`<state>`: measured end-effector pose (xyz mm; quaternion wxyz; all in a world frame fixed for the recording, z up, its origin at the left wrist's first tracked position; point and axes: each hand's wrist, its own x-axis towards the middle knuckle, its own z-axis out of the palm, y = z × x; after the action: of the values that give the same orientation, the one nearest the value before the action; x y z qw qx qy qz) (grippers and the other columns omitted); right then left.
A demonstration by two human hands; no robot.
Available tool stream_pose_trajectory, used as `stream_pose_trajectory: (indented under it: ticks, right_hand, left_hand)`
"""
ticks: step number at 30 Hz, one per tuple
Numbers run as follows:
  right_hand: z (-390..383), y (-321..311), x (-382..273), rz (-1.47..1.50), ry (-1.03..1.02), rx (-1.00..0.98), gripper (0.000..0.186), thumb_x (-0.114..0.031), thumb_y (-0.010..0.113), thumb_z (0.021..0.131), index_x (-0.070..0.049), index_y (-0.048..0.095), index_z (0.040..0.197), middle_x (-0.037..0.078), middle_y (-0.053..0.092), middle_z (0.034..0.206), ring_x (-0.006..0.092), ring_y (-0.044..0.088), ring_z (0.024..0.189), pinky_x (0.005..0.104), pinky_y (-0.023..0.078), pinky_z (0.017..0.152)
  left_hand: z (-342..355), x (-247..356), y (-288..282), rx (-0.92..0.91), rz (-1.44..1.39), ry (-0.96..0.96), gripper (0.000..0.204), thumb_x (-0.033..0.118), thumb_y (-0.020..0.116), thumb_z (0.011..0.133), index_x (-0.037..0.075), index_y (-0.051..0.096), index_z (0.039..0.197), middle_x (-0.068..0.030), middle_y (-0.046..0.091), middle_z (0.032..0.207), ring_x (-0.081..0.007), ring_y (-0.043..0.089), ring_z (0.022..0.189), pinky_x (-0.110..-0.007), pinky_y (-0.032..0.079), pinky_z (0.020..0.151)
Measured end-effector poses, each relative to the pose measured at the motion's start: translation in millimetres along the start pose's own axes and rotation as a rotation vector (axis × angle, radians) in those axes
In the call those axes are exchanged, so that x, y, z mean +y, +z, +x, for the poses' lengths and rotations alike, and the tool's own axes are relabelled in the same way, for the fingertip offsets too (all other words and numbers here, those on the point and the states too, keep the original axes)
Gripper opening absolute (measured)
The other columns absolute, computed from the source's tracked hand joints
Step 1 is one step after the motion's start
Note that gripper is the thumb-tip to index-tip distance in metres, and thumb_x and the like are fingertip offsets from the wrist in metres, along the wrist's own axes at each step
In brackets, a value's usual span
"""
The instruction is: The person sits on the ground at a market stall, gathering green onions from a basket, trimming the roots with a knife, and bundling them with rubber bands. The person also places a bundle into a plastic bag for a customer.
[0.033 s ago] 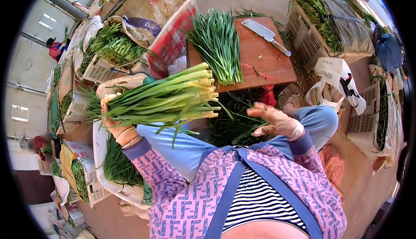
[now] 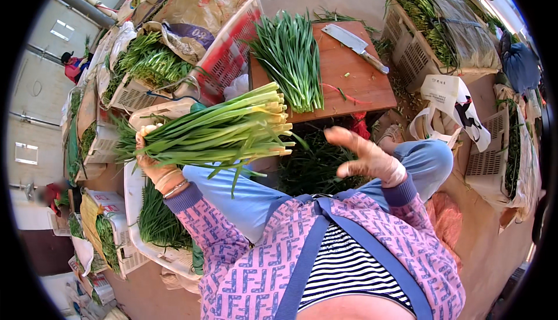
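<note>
A thick bunch of garlic chives [image 2: 221,125] is gripped in my gloved left hand [image 2: 154,166], its pale cut ends pointing right and its leaf tips to the left. Some loose blades hang from its underside. To the right of those cut ends, my gloved right hand [image 2: 369,156] is open and holds nothing, fingers and thumb spread. Another pile of garlic chives [image 2: 290,61] lies on the reddish wooden board [image 2: 363,93] in front of me. Beside that pile rests a cleaver [image 2: 347,36] with a wooden handle.
A red strip [image 2: 343,94] lies on the board. Loose green leaves [image 2: 314,169] are heaped below it, between my legs. A white crate [image 2: 132,221] of chives stands at my left. Filled crates [image 2: 401,35] flank the board, with a white bag [image 2: 444,96] on the right.
My right hand has its fingers raised slightly up and left, and the thin blade seen near them before is no longer there. The left hand and its bunch are almost still.
</note>
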<state>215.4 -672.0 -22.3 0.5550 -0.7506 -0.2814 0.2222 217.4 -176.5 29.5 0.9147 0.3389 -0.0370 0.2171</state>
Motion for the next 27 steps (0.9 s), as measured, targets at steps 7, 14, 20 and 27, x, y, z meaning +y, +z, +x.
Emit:
stream_pose_trajectory:
  ticks: [7,14,20,27]
  right_hand:
    - [89,41,-18,0.444,0.09,0.003,0.033,0.001,0.049,0.093,-0.003,0.056,0.125,0.003,0.064,0.092,0.0079,0.054,0.067,0.0223,0.047,0.065]
    - [28,27,29,-1.337,0.314,-0.447,0.038,-0.019,0.06,0.088,-0.014,0.058,0.126,0.007,0.066,0.11,0.0257,0.063,0.103,0.0355,0.051,0.085]
    - [92,2,-100,-0.699,-0.474,0.396,0.073,-0.014,0.077,0.07,-0.017,0.049,0.138,0.013,0.054,0.128,0.0316,0.055,0.11,0.0383,0.05,0.084]
    - [96,44,-47,-0.721,-0.796,0.63,0.04,-0.012,0.072,0.072,-0.02,0.068,0.111,0.0,0.062,0.089,0.0213,0.061,0.081,0.0349,0.047,0.065]
  left_hand:
    - [9,-28,22,0.12,0.059,-0.067,0.013,0.014,0.059,0.092,0.001,0.061,0.096,-0.0106,0.064,0.092,-0.0202,0.061,0.088,-0.035,0.052,0.085]
    - [7,-9,24,0.311,0.125,0.051,0.011,0.01,0.06,0.09,0.0,0.062,0.093,-0.0111,0.067,0.09,-0.0209,0.064,0.087,-0.035,0.054,0.082]
    - [3,-12,34,0.388,0.187,0.029,0.014,0.013,0.062,0.089,0.0,0.063,0.094,-0.0119,0.067,0.093,-0.0225,0.064,0.088,-0.037,0.053,0.085]
    - [-10,-9,15,0.276,0.248,-0.104,0.017,0.013,0.057,0.093,0.0,0.063,0.101,-0.0119,0.067,0.094,-0.0209,0.064,0.089,-0.036,0.054,0.083]
